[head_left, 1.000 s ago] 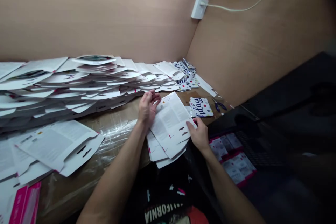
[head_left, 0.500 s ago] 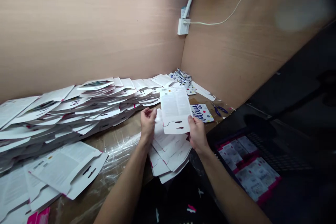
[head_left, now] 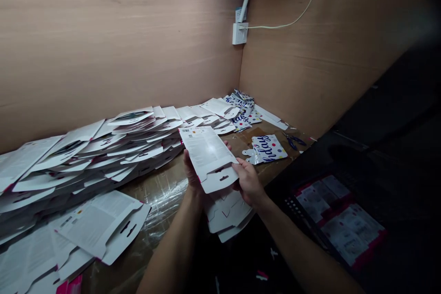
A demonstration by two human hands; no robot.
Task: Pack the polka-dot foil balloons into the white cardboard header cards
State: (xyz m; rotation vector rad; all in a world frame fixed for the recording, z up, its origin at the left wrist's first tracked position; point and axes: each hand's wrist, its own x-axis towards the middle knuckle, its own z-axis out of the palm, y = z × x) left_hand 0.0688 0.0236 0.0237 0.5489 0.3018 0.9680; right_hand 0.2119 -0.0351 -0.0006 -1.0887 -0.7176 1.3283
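Observation:
A white cardboard sleeve [head_left: 208, 154], printed with fine text and with a hanging-hole flap at its near end, is held between both hands. My left hand [head_left: 193, 174] cradles it from beneath and along its left edge, with fingertips showing at the far right side. My right hand [head_left: 251, 183] pinches its lower right corner, thumb on top. Right below it, several similar white sleeves [head_left: 229, 213] lie overlapping at the table's near edge. To the right is a folded polka-dot piece with blue lettering [head_left: 268, 148].
A long overlapping heap of white sleeves [head_left: 113, 147] runs along the back wall, and more sleeves [head_left: 99, 225] lie at front left. Dark-handled scissors or pliers [head_left: 294, 141] rest at the right edge. A crate with pink-edged packs [head_left: 344, 220] stands lower right. A wall socket [head_left: 240, 33] has a cable.
My left hand has moved from beside the sleeve to under it and now grips it. The sleeve has shifted left and tilted. The camera view has turned slightly.

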